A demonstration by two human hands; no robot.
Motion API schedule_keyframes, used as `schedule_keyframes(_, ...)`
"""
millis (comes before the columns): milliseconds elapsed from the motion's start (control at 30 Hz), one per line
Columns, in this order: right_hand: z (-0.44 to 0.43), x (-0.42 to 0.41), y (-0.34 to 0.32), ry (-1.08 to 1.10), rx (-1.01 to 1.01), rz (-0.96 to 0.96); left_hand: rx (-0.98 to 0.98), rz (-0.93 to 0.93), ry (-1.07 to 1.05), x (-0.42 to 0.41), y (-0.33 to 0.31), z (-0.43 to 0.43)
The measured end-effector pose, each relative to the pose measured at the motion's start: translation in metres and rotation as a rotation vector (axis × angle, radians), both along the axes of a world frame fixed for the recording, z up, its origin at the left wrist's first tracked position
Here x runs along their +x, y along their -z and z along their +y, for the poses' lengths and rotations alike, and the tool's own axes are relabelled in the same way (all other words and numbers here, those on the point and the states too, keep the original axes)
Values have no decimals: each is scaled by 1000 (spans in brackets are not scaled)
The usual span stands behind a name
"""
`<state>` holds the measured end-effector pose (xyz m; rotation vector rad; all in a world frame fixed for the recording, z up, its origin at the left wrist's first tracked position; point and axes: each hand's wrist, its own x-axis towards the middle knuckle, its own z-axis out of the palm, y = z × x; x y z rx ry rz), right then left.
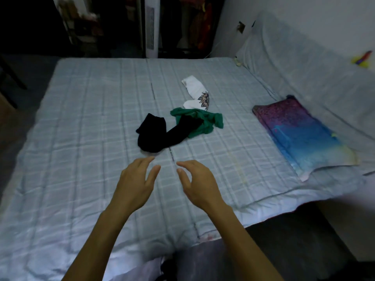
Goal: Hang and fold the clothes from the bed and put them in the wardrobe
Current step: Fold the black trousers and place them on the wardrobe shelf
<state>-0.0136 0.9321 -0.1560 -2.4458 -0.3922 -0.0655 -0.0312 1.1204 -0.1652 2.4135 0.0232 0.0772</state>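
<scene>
So the person is standing at the near edge of the bed (91, 118) with both arms stretched out over it. The left hand (136, 179) and right hand (198, 183) hover side by side just above the checked sheet, close together but not touching. The fingers (145, 162) are spread wide and loosely bent, thumbs pointing at each other, and neither hand holds anything.

The clothes sit in a little heap in the middle of the bed, just beyond the fingertips. Closest is the black piece (156, 134), crumpled, with one end running up to the right and lying over the green piece (205, 122). Just behind the green one is the white piece (194, 90), bent in the middle, with a dark patterned patch on it (can't tell what kind of garment any of these are, too scrunched up).

Over on the right there's a pillow (300, 134) in purple fading to blue, well apart from the heap. Past the far edge of the bed a white tower fan (151, 27) stands upright, and to its right some reddish hanging clothes (203, 23) show in the dark, too dim to make out.
</scene>
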Motion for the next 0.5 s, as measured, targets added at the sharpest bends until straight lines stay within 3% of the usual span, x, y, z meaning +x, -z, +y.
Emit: schedule_keyframes(500,-22,216,51,-236,-16,117,37,127,-190,160,26,-23)
